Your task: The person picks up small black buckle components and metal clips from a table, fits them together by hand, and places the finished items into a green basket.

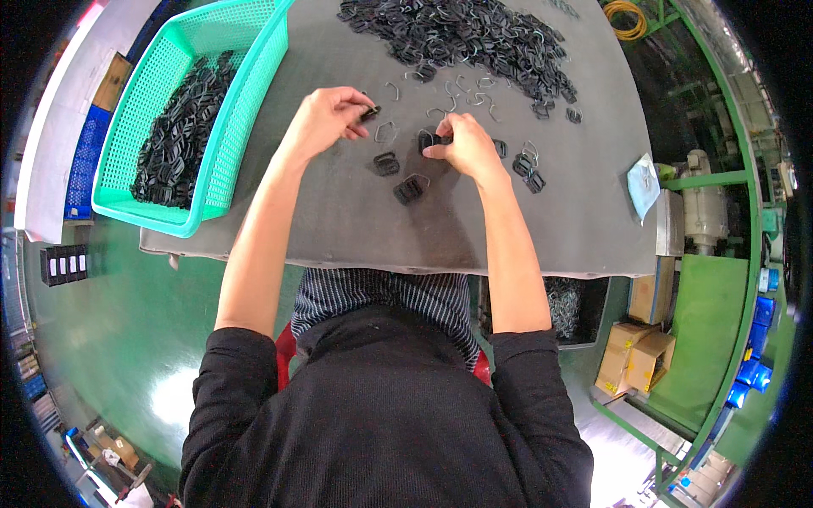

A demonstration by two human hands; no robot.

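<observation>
Table has a smooth, dull grey cover, edge folded over. Basket at the left side: glossy turquoise plastic, perforated walls, heaped with black parts. Big jumbled pile of black parts and shiny wire at the far side. Thin bent wires lie scattered between pile and hands, bare metal, angular curves.

Left hand is narrow, fingertips pinched on a small dark piece, over the table near the basket; slightly blurred, I can't make out its exact shape. Right hand holds a black buckle between thumb and fingers, above the table's middle: squarish, matte, with a thin wire loop at it, partly covered by the fingers. Loose buckles lie just beside, chunky, ribbed-looking, some with wire loops.
</observation>
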